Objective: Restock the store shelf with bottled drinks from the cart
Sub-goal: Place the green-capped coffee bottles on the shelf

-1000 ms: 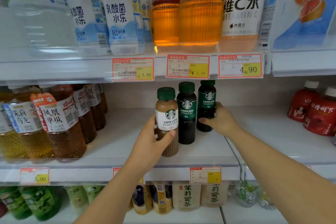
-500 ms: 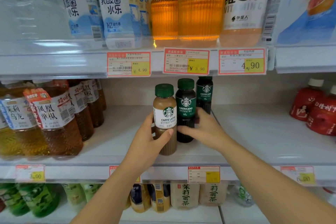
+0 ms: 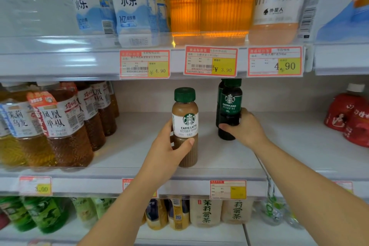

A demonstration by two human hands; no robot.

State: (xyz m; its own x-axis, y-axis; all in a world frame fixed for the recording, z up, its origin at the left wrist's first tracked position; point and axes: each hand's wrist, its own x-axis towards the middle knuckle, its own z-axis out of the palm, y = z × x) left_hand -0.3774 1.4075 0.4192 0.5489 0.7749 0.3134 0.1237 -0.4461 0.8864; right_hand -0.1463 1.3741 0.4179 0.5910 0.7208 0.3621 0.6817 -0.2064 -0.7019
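Observation:
A Caffe Latte bottle (image 3: 185,119) with a green cap stands upright near the front of the middle shelf (image 3: 209,171). My left hand (image 3: 168,151) grips its lower half, thumb across the front. To the right, a dark Americano bottle (image 3: 230,105) stands further back, and my right hand (image 3: 244,128) holds its lower part, fingers curled round it. A second dark Americano bottle (image 3: 219,103) stands right behind it, mostly hidden.
Brown tea bottles (image 3: 65,125) fill the shelf's left side and red bottles (image 3: 347,117) the far right. Bare shelf lies between the coffee bottles and the red ones. The upper shelf edge with price tags (image 3: 210,62) hangs just above the bottle caps. More bottles (image 3: 205,211) stand below.
My right hand has slid the front Americano bottle rightward and back, away from the Caffe Latte, so it now lines up in front of the rear Americano. The left hand keeps holding the Latte.

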